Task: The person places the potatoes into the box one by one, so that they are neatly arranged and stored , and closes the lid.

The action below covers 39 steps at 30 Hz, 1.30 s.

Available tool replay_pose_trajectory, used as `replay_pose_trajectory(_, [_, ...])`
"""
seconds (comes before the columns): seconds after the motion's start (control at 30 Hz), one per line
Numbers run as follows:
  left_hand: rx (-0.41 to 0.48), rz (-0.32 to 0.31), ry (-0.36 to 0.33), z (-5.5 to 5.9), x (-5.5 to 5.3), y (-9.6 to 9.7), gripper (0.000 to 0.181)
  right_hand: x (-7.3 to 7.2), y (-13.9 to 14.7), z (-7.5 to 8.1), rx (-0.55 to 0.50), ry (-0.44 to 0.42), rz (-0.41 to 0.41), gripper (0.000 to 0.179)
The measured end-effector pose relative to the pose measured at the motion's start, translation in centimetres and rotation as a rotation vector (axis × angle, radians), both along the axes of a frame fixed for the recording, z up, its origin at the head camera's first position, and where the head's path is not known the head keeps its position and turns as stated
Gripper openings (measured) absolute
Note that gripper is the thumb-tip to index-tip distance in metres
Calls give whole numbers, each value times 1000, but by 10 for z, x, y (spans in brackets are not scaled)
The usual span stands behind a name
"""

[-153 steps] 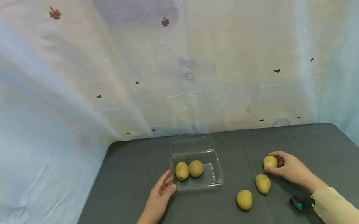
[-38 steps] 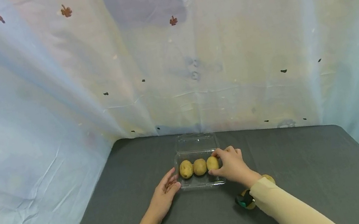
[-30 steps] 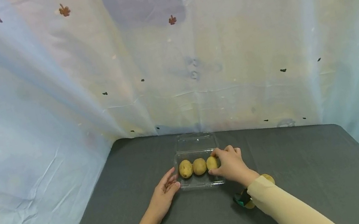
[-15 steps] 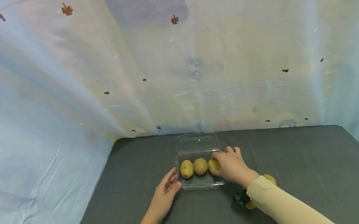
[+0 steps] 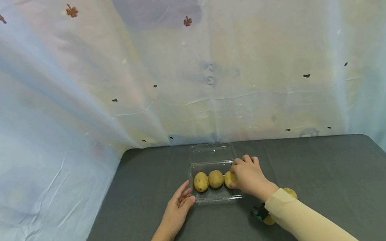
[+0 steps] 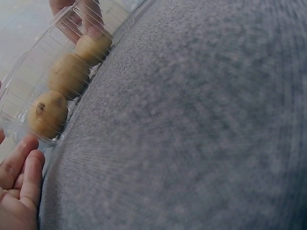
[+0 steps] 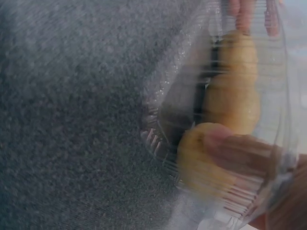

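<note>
A clear plastic clamshell box point(image 5: 216, 199) lies on the table with its lid point(image 5: 211, 152) tipped back. Three yellowish potatoes sit in a row inside: one at the left point(image 5: 201, 182), one in the middle point(image 5: 216, 179) and one at the right point(image 5: 229, 179). My right hand point(image 5: 251, 177) reaches into the box's right end and holds the right-hand potato, its thumb on the skin in the right wrist view. Beside the box's left wall, my left hand point(image 5: 175, 212) has its fingers extended, fingertips right at the plastic.
Two more potatoes lie on the dark grey table point(image 5: 222, 240), partly hidden by my right sleeve and wrist strap: a farther potato point(image 5: 290, 193) and a nearer potato point(image 5: 269, 220). A pale patterned curtain point(image 5: 166, 56) hangs behind and at both sides.
My right hand took a potato from the table's right side and brought it left into the box. Its fingers have since shifted slightly over that potato. The left hand stays beside the box.
</note>
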<state>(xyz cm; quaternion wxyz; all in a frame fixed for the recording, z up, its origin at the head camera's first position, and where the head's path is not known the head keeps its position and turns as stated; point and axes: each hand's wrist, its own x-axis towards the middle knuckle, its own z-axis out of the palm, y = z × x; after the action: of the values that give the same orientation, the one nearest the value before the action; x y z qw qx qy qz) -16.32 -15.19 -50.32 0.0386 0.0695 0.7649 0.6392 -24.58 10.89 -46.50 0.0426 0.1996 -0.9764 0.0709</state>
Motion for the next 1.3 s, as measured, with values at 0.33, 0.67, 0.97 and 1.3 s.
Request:
replay_pose_trajectory(0.33, [-7, 0, 0, 2, 2, 1, 59, 2, 2, -4, -31, 48, 29, 44])
replay_pose_trajectory(0.67, [5, -10, -9, -2, 0, -2, 58, 11, 22, 7, -400, -37, 38, 38])
replay_pose_trajectory(0.97, [2, -19, -9, -2, -2, -4, 59, 20, 55, 10, -530, -159, -1, 43])
replay_pose_trajectory(1.3, [2, 11, 24, -30, -14, -3, 57, 29, 107, 5, -532, -223, -72, 57])
